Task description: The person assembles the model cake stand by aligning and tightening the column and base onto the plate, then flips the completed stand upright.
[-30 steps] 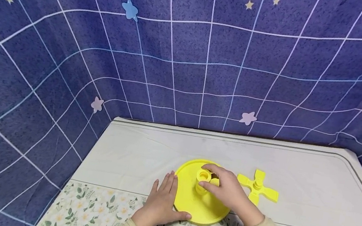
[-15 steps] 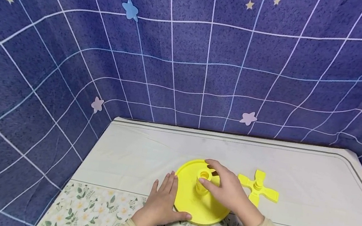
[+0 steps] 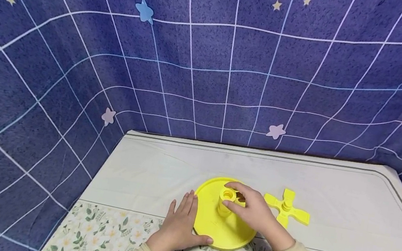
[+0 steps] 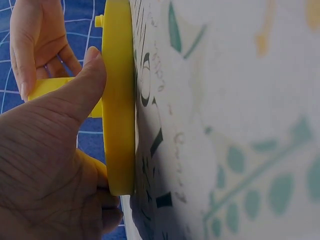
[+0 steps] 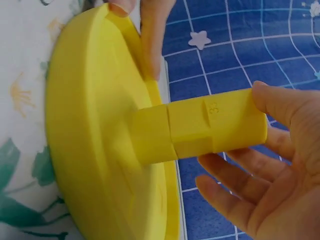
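On the table [image 3: 164, 163], right hand [image 3: 253, 210] pinches the column [image 3: 225, 208] standing upright near the middle of the round base [image 3: 221, 235], left hand [image 3: 178, 229] spread at its rim; best, I judge, brace rim firmly and twist without tilting.

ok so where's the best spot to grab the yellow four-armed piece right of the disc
Probably pinch the raised stub at the centre of the four-armed piece, coming from above and slightly from the right. The stub stands up from the flat arms, while the right hand and forearm crowd the piece's left and near sides.
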`<control>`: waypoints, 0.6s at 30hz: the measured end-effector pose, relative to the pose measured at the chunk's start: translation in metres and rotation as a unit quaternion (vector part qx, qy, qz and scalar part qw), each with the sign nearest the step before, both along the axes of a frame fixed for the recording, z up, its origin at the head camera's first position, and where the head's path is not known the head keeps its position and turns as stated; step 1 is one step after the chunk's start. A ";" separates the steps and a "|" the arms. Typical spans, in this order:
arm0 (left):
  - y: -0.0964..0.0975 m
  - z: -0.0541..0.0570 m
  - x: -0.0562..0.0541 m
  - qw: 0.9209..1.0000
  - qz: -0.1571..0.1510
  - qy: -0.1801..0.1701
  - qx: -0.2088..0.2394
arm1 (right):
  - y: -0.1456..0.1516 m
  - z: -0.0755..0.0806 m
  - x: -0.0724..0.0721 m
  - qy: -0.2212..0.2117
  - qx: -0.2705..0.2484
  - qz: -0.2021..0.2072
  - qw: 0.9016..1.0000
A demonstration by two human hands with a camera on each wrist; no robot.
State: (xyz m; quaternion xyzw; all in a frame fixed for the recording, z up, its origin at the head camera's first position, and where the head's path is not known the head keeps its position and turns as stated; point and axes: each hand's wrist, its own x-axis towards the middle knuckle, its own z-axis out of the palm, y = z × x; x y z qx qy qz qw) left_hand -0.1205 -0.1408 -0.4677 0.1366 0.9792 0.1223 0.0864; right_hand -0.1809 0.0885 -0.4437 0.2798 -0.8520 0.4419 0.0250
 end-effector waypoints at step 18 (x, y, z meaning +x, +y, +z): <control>0.000 -0.002 -0.001 1.000 0.000 -0.001 0.000 | -0.004 0.002 0.006 0.025 0.047 -0.063 0.997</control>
